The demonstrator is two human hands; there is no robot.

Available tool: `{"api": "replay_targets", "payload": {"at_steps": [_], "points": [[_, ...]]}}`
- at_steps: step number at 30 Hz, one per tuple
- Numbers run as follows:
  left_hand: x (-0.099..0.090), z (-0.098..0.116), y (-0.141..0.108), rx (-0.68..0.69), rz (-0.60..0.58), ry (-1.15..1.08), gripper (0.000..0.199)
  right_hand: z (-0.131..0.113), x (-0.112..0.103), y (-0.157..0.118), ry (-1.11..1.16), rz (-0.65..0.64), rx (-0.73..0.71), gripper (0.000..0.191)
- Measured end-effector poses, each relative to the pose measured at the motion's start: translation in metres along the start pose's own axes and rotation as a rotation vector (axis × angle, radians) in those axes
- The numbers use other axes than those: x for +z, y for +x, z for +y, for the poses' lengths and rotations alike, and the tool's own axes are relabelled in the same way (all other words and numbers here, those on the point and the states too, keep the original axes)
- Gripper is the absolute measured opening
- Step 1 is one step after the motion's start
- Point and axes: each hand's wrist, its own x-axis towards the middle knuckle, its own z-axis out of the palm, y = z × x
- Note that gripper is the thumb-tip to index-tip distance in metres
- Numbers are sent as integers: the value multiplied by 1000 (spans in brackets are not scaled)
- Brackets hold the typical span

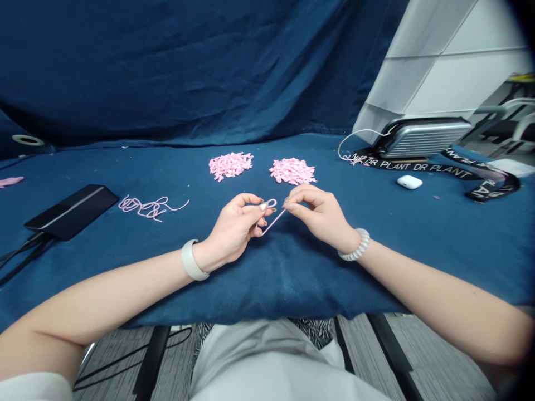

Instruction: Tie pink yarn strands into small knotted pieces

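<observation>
Between my two hands runs a thin pink string (273,221), held above the front of the blue-covered table. My left hand (240,224) pinches it between thumb and fingers, and a small loop stands up at the fingertips. The string's other part slants up to my right hand (315,211), whose thumb and forefinger are pressed together on it. Just beyond the hands lie two heaps of small pink pieces, a left heap (230,166) and a right heap (292,171). A loose tangle of pink string (150,207) rests to the left of my left hand.
On the left lies a black flat device (73,211) with cables. At the right are a silver ribbed case (426,139), a black lettered strap (418,166) and a white earbud case (409,182). Blue cloth (167,67) hangs behind the table.
</observation>
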Motion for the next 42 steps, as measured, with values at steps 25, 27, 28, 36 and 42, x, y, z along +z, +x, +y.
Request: {"api": "replay_targets", "payload": {"at_steps": [25,27,28,36,42], "points": [[3,-4,-1,-131,-126,101,22,-5,8,-6,-47,31,-15,10],[2,-4,0,-130,-109,77,23,-3,8,-6,-52,36,-20,10],[2,-5,0,-131,-103,69,23,-3,8,-6,-51,38,-25,10],[2,-5,0,-140,-97,59,24,-3,7,-5,-46,36,-14,11],[2,-5,0,-143,-102,75,24,-5,9,-7,-30,27,2,10]]}}
